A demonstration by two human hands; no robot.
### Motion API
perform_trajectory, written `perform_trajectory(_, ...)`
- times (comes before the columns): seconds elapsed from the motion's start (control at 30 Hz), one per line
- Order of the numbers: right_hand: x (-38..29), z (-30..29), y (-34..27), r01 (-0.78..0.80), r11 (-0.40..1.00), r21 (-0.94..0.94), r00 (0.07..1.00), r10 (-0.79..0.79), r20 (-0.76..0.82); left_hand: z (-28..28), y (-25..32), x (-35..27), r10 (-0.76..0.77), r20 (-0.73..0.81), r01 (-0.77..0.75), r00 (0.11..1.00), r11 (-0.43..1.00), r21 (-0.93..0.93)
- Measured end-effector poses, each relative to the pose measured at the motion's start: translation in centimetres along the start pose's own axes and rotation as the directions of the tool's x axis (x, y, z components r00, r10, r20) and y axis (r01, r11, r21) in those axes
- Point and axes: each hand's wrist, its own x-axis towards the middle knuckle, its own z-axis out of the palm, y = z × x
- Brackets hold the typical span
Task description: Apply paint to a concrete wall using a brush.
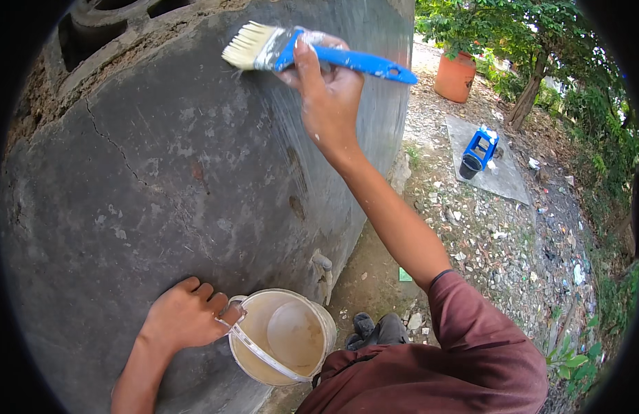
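Note:
My right hand (327, 93) grips a wide paintbrush (345, 56) with a blue plastic handle near its metal ferrule. The pale bristles point left and touch, or nearly touch, the upper part of a dark grey plastered wall (159, 217). Whitish streaks run down the wall below the brush, and white spatter marks the fingers. Low on the left, my left hand (190, 313) is closed on the handle of a whitish plastic bucket (283, 336), its knuckles close to the wall. Thin, pale liquid appears to lie in the bucket.
A pipe (324, 261) sticks out of the wall above the bucket. Openwork blocks (71, 72) top the wall at left. On the littered ground at right are a blue stool (481, 145), a black bucket (470, 166), an orange drum (455, 77) and a tree (529, 95).

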Motion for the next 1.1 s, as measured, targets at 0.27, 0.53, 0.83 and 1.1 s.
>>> perform_trajectory(0.27,-8.8,-6.6,2.7,-0.25,0.957,-0.148,0.961,0.227,-0.159,0.8,0.2,0.1,-0.048,-0.053,0.048,0.997,0.999,0.01)
perform_trajectory(0.53,-21.5,-13.8,5.2,-0.511,0.848,-0.139,0.823,0.436,-0.364,0.6,0.0,0.4,-0.021,-0.024,0.021,1.0,1.0,0.0)
perform_trajectory(0.83,-32.8,-21.3,7.0,-0.734,0.584,-0.346,0.675,0.57,-0.469,0.9,0.2,0.4,-0.02,-0.045,0.021,0.999,1.0,0.017)
perform_trajectory(1.1,-23.7,-17.3,4.3,-0.627,0.727,-0.28,0.758,0.486,-0.434,0.8,0.3,0.3,-0.029,-0.061,0.031,0.998,0.999,0.039)
